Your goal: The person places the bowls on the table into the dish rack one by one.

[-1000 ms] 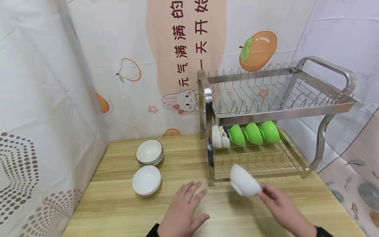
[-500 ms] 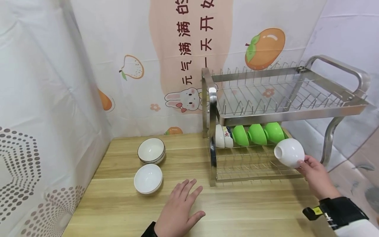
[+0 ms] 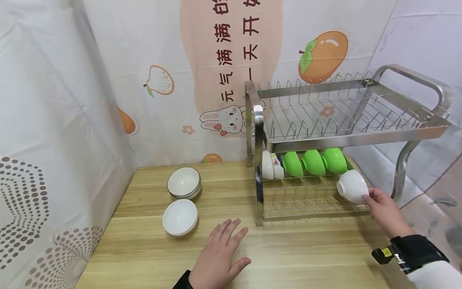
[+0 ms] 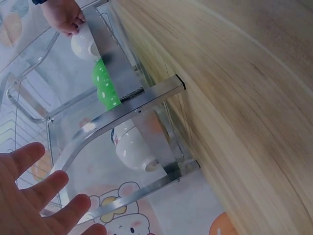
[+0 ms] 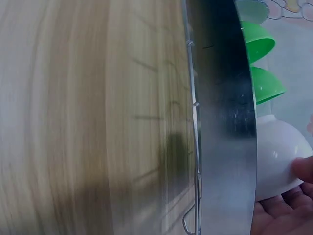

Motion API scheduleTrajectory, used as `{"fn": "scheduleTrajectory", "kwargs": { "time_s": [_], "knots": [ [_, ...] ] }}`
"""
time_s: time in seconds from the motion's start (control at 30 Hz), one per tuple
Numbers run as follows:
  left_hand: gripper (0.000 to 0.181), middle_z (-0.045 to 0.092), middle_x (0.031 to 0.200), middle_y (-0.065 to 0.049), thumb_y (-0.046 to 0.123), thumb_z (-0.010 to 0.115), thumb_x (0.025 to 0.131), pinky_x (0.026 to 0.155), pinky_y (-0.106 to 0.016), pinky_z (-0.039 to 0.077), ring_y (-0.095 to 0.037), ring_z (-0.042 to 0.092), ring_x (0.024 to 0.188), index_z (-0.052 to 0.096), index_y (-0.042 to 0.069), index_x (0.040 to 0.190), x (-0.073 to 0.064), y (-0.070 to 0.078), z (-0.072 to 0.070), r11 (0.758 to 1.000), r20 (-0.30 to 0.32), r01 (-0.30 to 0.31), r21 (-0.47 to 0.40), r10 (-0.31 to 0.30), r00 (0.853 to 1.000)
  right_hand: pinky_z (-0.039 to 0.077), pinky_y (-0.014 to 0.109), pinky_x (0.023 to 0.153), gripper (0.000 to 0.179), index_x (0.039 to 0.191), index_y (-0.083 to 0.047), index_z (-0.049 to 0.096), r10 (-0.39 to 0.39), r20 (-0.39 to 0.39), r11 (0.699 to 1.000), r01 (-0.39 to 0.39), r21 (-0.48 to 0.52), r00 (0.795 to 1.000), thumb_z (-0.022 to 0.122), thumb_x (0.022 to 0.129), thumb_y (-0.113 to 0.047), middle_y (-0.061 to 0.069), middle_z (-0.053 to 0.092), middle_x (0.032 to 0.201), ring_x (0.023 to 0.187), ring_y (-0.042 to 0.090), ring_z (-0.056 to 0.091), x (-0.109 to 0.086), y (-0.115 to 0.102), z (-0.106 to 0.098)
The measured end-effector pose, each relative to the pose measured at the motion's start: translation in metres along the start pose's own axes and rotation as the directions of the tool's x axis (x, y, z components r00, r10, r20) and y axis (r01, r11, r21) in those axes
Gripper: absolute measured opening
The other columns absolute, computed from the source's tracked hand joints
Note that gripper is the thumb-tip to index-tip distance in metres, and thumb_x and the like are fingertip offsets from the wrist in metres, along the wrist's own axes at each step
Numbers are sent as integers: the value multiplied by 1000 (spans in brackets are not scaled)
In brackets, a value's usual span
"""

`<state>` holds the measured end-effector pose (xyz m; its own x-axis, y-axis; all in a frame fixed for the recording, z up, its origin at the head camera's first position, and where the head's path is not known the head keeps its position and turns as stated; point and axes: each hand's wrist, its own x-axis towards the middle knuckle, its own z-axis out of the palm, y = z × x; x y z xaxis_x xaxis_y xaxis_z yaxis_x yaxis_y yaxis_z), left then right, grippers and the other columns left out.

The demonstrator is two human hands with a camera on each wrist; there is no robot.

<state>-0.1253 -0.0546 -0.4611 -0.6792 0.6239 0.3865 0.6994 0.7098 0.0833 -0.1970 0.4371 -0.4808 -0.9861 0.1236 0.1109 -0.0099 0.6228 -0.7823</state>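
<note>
My right hand (image 3: pixel 386 210) pinches a white bowl (image 3: pixel 353 187) by its rim, thumb on the outside. The bowl lies tipped on its side at the right end of the rack's lower tier, foot toward the left. In the right wrist view the thumb presses the white bowl (image 5: pixel 279 156) behind the rack's metal edge. My left hand (image 3: pixel 221 257) hovers over the table with fingers spread, holding nothing. Just left of the held bowl, several green bowls (image 3: pixel 313 162) stand on edge in the lower tier. White bowls (image 3: pixel 267 165) stand at that tier's left end, one with a floral band.
The two-tier steel dish rack (image 3: pixel 259 160) stands at the right, its upper tier (image 3: pixel 350 138) overhanging the lower one. At the left of the wooden table (image 3: pixel 144 257) sit stacked dark-rimmed bowls (image 3: pixel 184 182) and a stack of white bowls (image 3: pixel 180 217). A printed curtain (image 3: pixel 159 132) hangs behind.
The right hand has carried the white bowl from above the table, right and back into the lower tier. Lately the bowl has shifted only slightly. The left hand stays nearly still.
</note>
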Motion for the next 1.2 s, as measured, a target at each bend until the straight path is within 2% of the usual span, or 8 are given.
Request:
{"fn": "scheduleTrajectory", "kwargs": {
  "time_s": [0.1,0.33,0.6,0.73,0.9,0.97,1.07,1.2],
  "knots": [
    [61,37,148,-9,58,41,97,102,-52,38,-27,29,133,43,16,143,-1,0,0,1000,7,4,0,-4,1000,44,39,72,36,120,18,46,-13,-5,998,12,-56,1000,39,104,-14,38,51,120,91,5,46,-1,-2,2],
    [62,38,148,-9,58,42,97,102,-51,38,-27,29,133,44,16,142,-3,0,1,1000,7,12,-1,-12,1000,42,57,77,37,121,18,46,-2,-27,995,-1,-101,1000,38,104,-14,42,49,120,102,44,47,-1,-5,5],
    [63,38,147,-10,58,40,97,101,-52,39,-27,29,133,43,15,143,-6,-1,3,1000,8,14,-3,-14,1000,39,67,81,44,130,21,38,18,-21,995,-20,-99,1000,36,104,-14,47,42,125,110,56,40,-3,-8,5],
    [63,37,148,-9,58,39,98,102,-52,38,-26,28,134,42,15,144,-7,-1,2,1000,23,30,-2,-30,999,41,64,82,51,136,22,30,20,-15,997,-21,-75,1000,36,105,-17,49,38,127,114,56,38,-4,-9,4],
    [63,40,146,-10,58,40,98,102,-52,38,-28,30,133,43,14,142,-7,-1,1,999,10,34,10,-34,999,50,34,91,61,144,19,15,26,-53,999,-28,-30,998,40,104,-20,45,27,139,119,56,33,-10,-12,3],
    [63,40,146,-11,58,40,98,102,-52,38,-28,31,132,44,14,142,-7,-1,0,999,7,37,18,-37,999,45,39,99,62,145,18,14,11,-91,1000,-13,-16,996,42,102,-17,44,21,143,121,58,28,-17,-17,3],
    [63,41,145,-12,59,39,97,101,-52,38,-29,31,132,44,13,141,-8,-2,0,999,6,45,29,-45,999,24,74,96,62,146,17,16,-44,-139,998,39,-40,989,46,99,-12,45,18,142,124,59,21,-30,-31,6],
    [64,39,146,-11,59,39,97,101,-53,38,-30,31,132,44,14,142,-10,-2,0,998,5,63,31,-63,998,17,78,95,65,145,13,24,-190,-131,975,172,-140,973,57,95,-11,45,23,140,126,57,19,-49,-57,22]
  ]
}}
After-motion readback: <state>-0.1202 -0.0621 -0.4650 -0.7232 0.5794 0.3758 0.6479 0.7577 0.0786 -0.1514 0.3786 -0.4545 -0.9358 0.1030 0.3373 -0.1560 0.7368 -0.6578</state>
